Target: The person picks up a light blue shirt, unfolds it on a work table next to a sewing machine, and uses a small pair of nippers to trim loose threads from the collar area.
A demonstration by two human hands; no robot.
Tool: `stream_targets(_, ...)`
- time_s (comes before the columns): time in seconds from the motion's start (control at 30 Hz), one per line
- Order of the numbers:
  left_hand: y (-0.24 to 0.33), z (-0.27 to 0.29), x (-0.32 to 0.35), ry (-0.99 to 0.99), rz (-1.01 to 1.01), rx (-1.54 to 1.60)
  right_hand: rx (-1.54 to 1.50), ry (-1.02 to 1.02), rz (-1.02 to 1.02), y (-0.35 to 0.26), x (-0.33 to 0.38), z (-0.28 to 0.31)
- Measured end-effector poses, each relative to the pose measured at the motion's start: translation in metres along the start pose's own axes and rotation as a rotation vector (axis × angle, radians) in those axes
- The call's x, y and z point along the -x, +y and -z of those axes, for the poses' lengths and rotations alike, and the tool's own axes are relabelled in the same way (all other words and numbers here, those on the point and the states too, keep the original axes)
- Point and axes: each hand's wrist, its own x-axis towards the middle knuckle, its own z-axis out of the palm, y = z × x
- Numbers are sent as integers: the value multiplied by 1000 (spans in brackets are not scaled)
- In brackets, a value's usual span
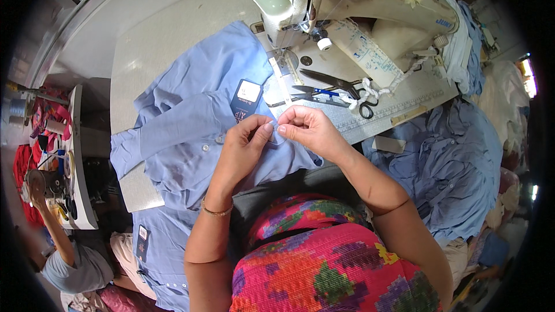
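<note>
A light blue shirt (185, 110) with white buttons lies spread over the sewing machine table. A dark hang tag (247, 98) with a white label rests on it. Above the shirt's near right part, my left hand (247, 141) pinches with thumb and forefinger. Close beside it, my right hand (312, 132) pinches too, the fingertips almost meeting. A small pale blue bit shows between them, too small to name. Beyond my hands stands the sewing machine (289, 0), its needle area just past the shirt's far edge. Scissors (332, 81) and dark thread snips (318, 93) lie right of the needle plate.
Heaped blue garments (439, 162) fill the right side, with a small white card (389, 144) on them. Another tagged blue shirt (165, 248) hangs below the table's left edge. A knotted white cord (381, 89) lies by the scissors. At far left, another person's arm (58, 234) reaches toward a machine.
</note>
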Motion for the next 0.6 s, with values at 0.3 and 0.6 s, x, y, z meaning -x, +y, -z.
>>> stream_targets(0.3, -2, 3, -1, -28, 68, 28, 19, 3, 8, 0, 0, -2)
stream_targets(0.6, -7, 6, -2, -19, 81, 109, 1447, 336, 375, -18, -3, 39)
